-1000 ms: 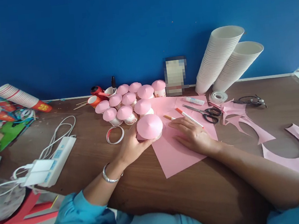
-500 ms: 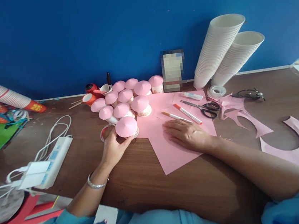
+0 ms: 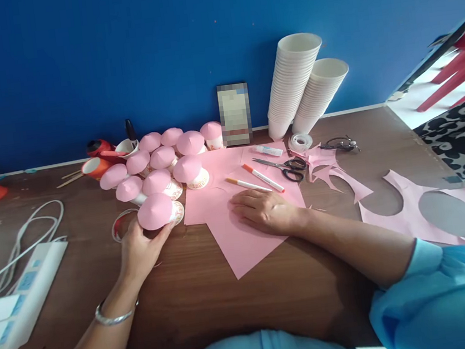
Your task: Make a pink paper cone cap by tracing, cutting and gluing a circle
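My left hand [image 3: 140,249] grips a paper cup topped with a pink paper cone [image 3: 155,211], thumb and fingers around its near side. The cup's printed white rim end [image 3: 178,213] rests on the table. Behind it stand several more cone-topped cups, among them one with a pink cone [image 3: 188,169] on the pink paper. My right hand [image 3: 264,210] lies flat, fingers stretched, on a sheet of pink paper [image 3: 235,252]. Just beyond those fingers are a brown-tipped marker [image 3: 246,184] and an orange-capped marker [image 3: 264,178].
Black-handled scissors [image 3: 293,168], a glue tube [image 3: 267,150] and a tape roll [image 3: 300,142] lie to the right. Two tall stacks of white cups [image 3: 293,83] lean near the blue wall. Cut pink scraps [image 3: 413,210], glasses [image 3: 340,144] and a power strip [image 3: 40,291] lie around.
The camera view has swung to the right, so everything appears further left. My left hand still grips the cone-topped cup, and my right hand stays flat on the pink sheet.
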`<state>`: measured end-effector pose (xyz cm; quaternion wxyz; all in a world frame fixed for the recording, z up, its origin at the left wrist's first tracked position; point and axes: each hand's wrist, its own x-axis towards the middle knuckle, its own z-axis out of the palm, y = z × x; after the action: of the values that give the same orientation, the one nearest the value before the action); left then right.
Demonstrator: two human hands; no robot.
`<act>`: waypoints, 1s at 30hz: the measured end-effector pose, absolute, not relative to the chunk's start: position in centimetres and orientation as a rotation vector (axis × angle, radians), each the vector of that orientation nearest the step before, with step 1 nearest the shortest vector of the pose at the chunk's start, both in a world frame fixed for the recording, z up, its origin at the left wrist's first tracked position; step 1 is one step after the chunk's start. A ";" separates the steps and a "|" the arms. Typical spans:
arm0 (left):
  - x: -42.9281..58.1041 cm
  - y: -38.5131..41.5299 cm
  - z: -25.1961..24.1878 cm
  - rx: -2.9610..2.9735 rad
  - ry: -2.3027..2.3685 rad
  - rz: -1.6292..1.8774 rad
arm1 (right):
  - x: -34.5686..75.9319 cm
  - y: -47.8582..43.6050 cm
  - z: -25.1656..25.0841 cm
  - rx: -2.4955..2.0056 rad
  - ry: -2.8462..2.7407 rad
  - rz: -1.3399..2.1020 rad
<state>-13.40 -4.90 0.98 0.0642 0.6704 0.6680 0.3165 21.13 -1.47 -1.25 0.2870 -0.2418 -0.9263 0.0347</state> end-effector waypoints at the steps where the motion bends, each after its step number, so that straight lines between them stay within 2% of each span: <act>1: -13.4 -4.9 1.0 2.012 2.022 0.952 | 21.1 -1.5 -1.3 -0.647 -2.474 0.077; 30: -13.2 -5.0 1.6 2.057 2.020 0.940 | 21.4 -2.0 -2.3 -0.644 -2.552 0.111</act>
<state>-13.21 -4.99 1.61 0.0544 0.6773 0.6652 0.3095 21.42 -2.01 -2.31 0.2510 -0.2368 -0.9377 0.0408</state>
